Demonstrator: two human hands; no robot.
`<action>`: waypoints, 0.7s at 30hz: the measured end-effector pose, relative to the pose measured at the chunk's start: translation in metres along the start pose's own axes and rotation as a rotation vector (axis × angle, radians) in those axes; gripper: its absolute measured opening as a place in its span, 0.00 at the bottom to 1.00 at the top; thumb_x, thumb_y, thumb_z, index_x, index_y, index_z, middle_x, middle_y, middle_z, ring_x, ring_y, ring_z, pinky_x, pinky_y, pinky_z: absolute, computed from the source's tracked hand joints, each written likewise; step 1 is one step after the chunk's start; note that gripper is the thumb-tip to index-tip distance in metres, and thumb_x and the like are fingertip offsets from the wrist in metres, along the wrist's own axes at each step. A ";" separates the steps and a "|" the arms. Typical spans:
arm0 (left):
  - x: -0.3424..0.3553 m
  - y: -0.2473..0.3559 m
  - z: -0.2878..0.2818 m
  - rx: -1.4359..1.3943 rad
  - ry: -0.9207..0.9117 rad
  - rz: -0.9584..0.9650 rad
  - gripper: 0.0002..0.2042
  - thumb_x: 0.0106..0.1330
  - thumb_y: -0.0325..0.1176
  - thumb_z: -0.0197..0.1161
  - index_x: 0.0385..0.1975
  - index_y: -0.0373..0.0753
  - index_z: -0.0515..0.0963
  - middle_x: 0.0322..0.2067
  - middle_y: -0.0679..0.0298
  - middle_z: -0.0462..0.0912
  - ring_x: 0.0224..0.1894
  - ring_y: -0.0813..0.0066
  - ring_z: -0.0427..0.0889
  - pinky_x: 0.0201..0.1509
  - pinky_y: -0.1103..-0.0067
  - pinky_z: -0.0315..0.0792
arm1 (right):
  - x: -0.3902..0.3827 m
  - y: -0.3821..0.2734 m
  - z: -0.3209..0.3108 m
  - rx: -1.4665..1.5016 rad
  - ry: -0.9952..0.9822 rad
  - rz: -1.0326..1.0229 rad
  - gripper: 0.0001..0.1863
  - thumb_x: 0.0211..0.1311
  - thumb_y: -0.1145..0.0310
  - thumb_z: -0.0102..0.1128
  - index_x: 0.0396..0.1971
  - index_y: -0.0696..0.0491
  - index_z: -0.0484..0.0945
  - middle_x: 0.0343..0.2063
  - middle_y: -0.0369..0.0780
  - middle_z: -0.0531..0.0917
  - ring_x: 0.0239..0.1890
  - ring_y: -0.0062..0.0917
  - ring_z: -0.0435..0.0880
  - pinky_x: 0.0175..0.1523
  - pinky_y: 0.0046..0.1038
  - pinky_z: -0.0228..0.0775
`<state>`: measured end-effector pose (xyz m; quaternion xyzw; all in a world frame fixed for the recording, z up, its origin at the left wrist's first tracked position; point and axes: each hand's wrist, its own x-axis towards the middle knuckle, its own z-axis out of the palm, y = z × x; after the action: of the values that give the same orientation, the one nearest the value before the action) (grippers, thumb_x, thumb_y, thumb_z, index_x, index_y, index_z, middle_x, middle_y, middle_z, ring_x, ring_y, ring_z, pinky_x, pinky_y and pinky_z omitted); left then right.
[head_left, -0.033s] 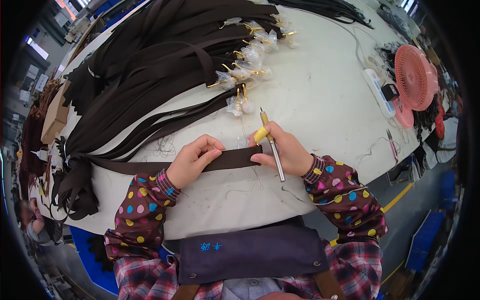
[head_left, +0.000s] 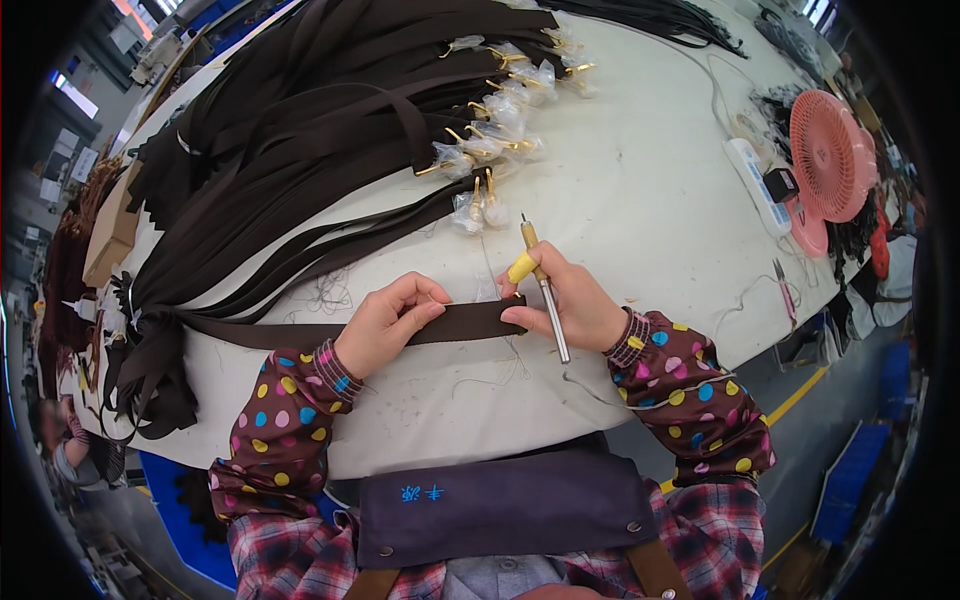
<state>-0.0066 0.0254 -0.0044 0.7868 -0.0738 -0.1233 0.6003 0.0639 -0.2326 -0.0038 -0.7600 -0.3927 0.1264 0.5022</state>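
A dark brown strap stretches between my two hands above the white table. My left hand pinches it between thumb and fingers, a little way from its end. With my right hand I grip a slim pen-shaped tool, silver at its lower part and brass toward its thin pointed tip, which points away from me. The same hand's thumb presses on the strap's end, and a yellow wrap covers one finger. A small bit of gold and clear plastic shows by that end, partly hidden by my fingers.
Beyond my hands lies a big pile of dark straps, with gold metal ends in clear plastic. At right are a pink fan, a white power strip and a pink-handled tool. A grey cord crosses my right sleeve.
Hardly anything differs. The strap's end has shifted very slightly between my hands, and a little more gold shows beside my right fingers.
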 end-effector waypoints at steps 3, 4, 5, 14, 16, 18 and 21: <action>-0.006 -0.001 0.004 0.012 0.042 0.022 0.05 0.70 0.27 0.56 0.41 0.34 0.74 0.31 0.69 0.79 0.36 0.87 0.75 0.42 0.87 0.69 | -0.002 -0.002 -0.005 0.058 0.036 0.045 0.20 0.54 0.67 0.70 0.42 0.53 0.68 0.34 0.39 0.79 0.38 0.34 0.81 0.43 0.30 0.71; -0.007 0.000 0.005 0.018 0.071 0.039 0.05 0.70 0.27 0.56 0.41 0.34 0.74 0.31 0.69 0.79 0.36 0.87 0.75 0.42 0.87 0.69 | -0.002 -0.001 -0.008 0.042 0.048 0.007 0.20 0.54 0.67 0.70 0.42 0.53 0.68 0.34 0.39 0.79 0.38 0.34 0.80 0.44 0.31 0.71; -0.007 0.000 0.003 -0.017 0.076 0.026 0.05 0.70 0.27 0.56 0.42 0.34 0.74 0.32 0.69 0.79 0.36 0.87 0.75 0.43 0.87 0.69 | -0.002 -0.001 -0.010 0.026 0.059 -0.030 0.20 0.54 0.66 0.70 0.42 0.53 0.69 0.34 0.39 0.80 0.39 0.35 0.80 0.44 0.31 0.71; -0.005 -0.004 -0.002 -0.034 0.030 0.104 0.05 0.70 0.25 0.55 0.42 0.33 0.74 0.36 0.66 0.80 0.38 0.85 0.77 0.45 0.85 0.71 | 0.008 0.009 0.008 0.061 -0.054 -0.075 0.18 0.59 0.66 0.67 0.42 0.54 0.68 0.39 0.39 0.78 0.44 0.27 0.79 0.53 0.29 0.68; -0.007 0.002 -0.002 -0.013 0.078 0.108 0.05 0.69 0.25 0.56 0.41 0.33 0.75 0.35 0.66 0.81 0.38 0.84 0.78 0.45 0.85 0.72 | 0.009 -0.013 0.000 0.047 -0.066 0.043 0.17 0.58 0.66 0.68 0.40 0.54 0.69 0.37 0.39 0.78 0.41 0.28 0.79 0.50 0.29 0.69; -0.007 0.007 0.000 0.060 0.118 0.112 0.04 0.68 0.25 0.57 0.39 0.34 0.76 0.34 0.65 0.82 0.37 0.82 0.79 0.44 0.84 0.72 | 0.006 -0.023 -0.007 -0.053 -0.049 0.118 0.18 0.57 0.65 0.69 0.39 0.54 0.69 0.35 0.39 0.78 0.39 0.29 0.80 0.48 0.30 0.68; -0.007 0.016 0.002 0.238 0.152 -0.004 0.04 0.66 0.26 0.60 0.38 0.36 0.77 0.33 0.63 0.83 0.35 0.76 0.81 0.43 0.83 0.73 | 0.002 -0.021 -0.012 -0.307 0.004 0.097 0.18 0.53 0.66 0.71 0.37 0.54 0.70 0.33 0.39 0.78 0.37 0.31 0.79 0.49 0.32 0.66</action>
<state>-0.0135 0.0206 0.0115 0.8596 -0.0407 -0.0547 0.5064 0.0621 -0.2346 0.0204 -0.8463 -0.3690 0.0874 0.3741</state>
